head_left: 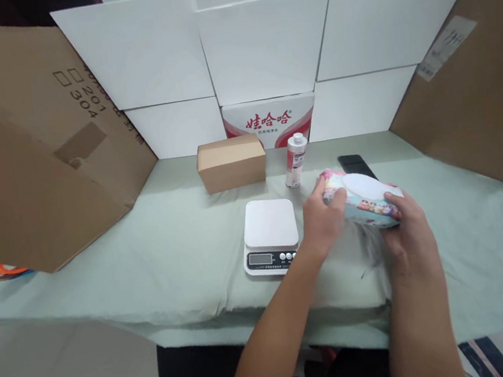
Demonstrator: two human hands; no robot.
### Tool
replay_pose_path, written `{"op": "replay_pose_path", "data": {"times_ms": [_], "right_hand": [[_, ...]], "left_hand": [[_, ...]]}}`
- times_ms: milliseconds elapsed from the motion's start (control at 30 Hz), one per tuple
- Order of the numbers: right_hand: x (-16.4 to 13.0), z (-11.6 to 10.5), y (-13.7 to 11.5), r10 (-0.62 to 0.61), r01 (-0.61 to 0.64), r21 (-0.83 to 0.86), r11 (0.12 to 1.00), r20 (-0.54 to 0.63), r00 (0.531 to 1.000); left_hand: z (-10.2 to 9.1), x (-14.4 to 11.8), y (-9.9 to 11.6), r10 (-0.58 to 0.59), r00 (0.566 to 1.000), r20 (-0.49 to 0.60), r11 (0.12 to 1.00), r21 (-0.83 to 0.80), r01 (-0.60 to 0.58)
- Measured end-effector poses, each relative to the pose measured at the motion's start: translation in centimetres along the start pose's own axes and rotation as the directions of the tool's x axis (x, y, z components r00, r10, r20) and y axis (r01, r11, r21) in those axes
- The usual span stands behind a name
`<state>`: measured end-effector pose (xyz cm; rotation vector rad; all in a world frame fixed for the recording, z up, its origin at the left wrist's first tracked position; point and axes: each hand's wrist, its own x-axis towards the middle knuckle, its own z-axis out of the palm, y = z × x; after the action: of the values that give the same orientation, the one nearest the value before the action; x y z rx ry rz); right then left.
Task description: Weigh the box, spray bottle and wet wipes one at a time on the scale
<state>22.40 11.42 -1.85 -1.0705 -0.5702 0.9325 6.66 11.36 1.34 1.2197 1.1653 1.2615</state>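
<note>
Both forearms enter from bottom centre-right of frame, bare, angled upward. I see my left hand (322, 216) right of centre, fingers (333, 201) curled closed in a grip. My right hand (407, 226) sits further right, fingers wrapped shut, knuckles up.

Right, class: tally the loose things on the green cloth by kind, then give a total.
Scale: 1
Brown box: 1
Bottle: 1
Phone: 1
Wipes pack, held by left hand and right hand: 1
Total: 5

Both hands (324, 216) (413, 235) hold a wipes pack (364, 198) beside scale (269, 223).
</note>
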Motion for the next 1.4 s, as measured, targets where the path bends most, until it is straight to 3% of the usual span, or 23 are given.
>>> {"op": "replay_pose_path", "data": {"times_ms": [100,167,333,467,733,1033,1167,1400], "right_hand": [[-2.6,3.2,-0.5,-0.060,0.057,0.040,0.998,0.084,0.995],[-4.3,5.4,0.0,-0.091,0.090,0.017,0.996,0.140,0.986],[-7.2,9.5,3.4,-0.079,0.121,-0.126,0.985,0.297,0.952],[-7.7,11.0,5.6,-0.014,0.105,-0.232,0.967,0.362,0.932],[-7.8,11.1,6.3,-0.035,0.166,-0.341,0.925,0.359,0.933],[-7.9,10.6,5.8,0.077,0.043,-0.356,0.934,0.316,0.946],[-6.8,9.7,5.3,0.074,0.023,-0.334,0.942,0.278,0.958],[-6.6,9.6,6.0,0.162,-0.038,-0.327,0.944,0.361,0.918]], "left_hand": [[-3.5,-1.8,1.6,0.103,0.992,-0.067,0.995,-0.005,-0.104],[-6.3,-2.7,1.4,0.143,0.982,-0.121,0.990,-0.001,-0.144],[-12.8,-3.9,-2.3,0.198,0.959,-0.202,0.974,-0.067,-0.215],[-15.5,-4.1,-5.0,0.141,0.964,-0.225,0.979,-0.110,-0.169],[-16.2,-3.5,-7.1,0.133,0.958,-0.253,0.977,-0.130,-0.170],[-16.4,-4.1,-7.9,0.155,0.954,-0.258,0.971,-0.137,-0.195],[-16.4,-4.9,-8.0,0.202,0.928,-0.315,0.974,-0.031,-0.222],[-16.2,-5.0,-7.6,0.181,0.947,-0.266,0.981,-0.017,-0.192]]}}
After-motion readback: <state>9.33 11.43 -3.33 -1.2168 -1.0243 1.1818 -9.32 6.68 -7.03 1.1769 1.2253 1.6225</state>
